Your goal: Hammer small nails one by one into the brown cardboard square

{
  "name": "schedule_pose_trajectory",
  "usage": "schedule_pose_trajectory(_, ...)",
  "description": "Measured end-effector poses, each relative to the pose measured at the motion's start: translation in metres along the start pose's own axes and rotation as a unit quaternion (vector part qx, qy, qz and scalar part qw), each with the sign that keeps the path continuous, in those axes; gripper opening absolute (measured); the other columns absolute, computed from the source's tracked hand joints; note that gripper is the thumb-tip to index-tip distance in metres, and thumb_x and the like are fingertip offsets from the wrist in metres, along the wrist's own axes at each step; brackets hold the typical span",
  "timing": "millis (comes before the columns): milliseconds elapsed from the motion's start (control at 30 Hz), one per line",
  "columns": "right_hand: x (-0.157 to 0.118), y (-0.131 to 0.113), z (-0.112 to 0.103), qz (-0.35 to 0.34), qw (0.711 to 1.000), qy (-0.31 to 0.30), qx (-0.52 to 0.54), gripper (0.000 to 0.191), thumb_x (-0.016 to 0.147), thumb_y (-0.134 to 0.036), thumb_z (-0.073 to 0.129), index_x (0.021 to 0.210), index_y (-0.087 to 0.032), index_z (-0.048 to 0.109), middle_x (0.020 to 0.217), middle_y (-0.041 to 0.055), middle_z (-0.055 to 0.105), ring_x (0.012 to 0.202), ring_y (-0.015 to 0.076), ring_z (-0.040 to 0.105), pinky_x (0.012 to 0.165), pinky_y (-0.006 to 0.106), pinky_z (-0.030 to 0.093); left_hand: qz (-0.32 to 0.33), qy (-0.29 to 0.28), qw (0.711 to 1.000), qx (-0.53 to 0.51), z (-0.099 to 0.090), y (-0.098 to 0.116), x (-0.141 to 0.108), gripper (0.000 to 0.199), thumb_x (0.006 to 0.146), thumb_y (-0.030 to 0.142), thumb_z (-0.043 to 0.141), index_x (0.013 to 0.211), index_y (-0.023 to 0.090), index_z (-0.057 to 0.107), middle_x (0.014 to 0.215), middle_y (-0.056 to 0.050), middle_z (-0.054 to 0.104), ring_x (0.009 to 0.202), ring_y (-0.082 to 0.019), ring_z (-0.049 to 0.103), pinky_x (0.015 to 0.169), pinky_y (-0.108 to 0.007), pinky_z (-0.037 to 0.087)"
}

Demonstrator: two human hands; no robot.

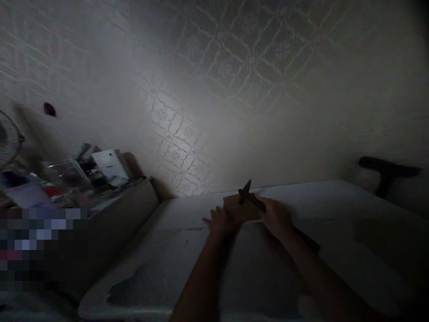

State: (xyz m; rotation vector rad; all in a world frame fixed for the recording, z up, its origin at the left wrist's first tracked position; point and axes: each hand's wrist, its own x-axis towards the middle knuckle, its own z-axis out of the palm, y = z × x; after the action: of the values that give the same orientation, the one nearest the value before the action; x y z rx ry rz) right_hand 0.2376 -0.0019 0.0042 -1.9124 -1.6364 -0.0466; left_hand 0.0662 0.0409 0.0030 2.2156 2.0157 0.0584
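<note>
My right hand [276, 217] is wrapped around the handle of a dark hammer [246, 193]. The hammer's head is raised over a brown board [237, 210], and the rest of its handle sticks out behind my wrist. Fingers spread, my left hand [219, 221] lies at the left edge of the board. The board rests on a pale, patchy surface [187, 239] close to the wall. Dim light and blur hide finer detail; I cannot make out any nail on the board.
A cluttered cabinet [134, 214] at the left bears a white box [109, 163] and a clear plastic case [69, 174]. Part of a fan [8, 138] shows at the far left. A dark T-shaped object [385, 172] stands at the right. The patterned wall [234, 112] rises behind.
</note>
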Motion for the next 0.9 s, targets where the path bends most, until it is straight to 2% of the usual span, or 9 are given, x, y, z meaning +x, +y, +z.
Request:
schedule_pose_trajectory(333,0.0003,0.0006,-0.0002,0.001,1.000,-0.006,-0.013,0.044,0.079,-0.012,0.049,0.121,-0.023,0.058,0.108,0.0069,0.065,0.097,0.0203,0.060,0.077,0.028,0.043,0.001,0.001,1.000,-0.007,0.0020,-0.0003,0.0019,0.102,0.066,0.084,0.030,0.144,0.020,0.021,0.152,-0.012,0.017,0.137,-0.039,0.011,0.100,-0.070,0.010)
schedule_pose_trajectory(533,0.0007,0.0006,-0.0007,0.004,1.000,-0.008,-0.013,0.045,0.079,-0.012,0.048,0.120,-0.024,0.058,0.107,0.0060,0.066,0.095,0.0208,0.060,0.076,0.029,0.043,0.004,0.008,1.000,-0.007,0.0025,-0.0015,0.0024,0.099,0.065,0.084,0.031,0.143,0.023,0.026,0.152,-0.012,0.018,0.137,-0.040,0.013,0.101,-0.069,0.012)
schedule_pose_trajectory(900,-0.0002,-0.0011,-0.0032,0.005,1.000,-0.011,-0.017,0.043,0.080,-0.013,0.048,0.120,-0.023,0.057,0.108,0.0059,0.066,0.096,0.0213,0.060,0.075,0.028,0.042,0.010,0.006,1.000,-0.003,0.0019,-0.0011,0.0012,0.099,0.066,0.083,0.029,0.142,0.020,0.027,0.151,-0.014,0.018,0.136,-0.041,0.012,0.100,-0.069,0.013)
